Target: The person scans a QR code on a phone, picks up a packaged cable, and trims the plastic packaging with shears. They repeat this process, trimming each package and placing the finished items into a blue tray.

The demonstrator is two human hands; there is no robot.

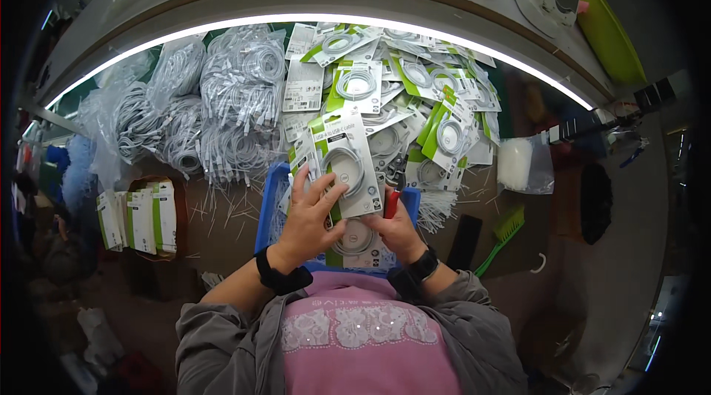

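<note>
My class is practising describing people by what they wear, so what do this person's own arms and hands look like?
Both the left hand and right hand are ungloved. A wide black band circles the left wrist; a dark watch-like piece sits on the right, beside another black band. Loose grey sleeves end on the forearms.
</note>
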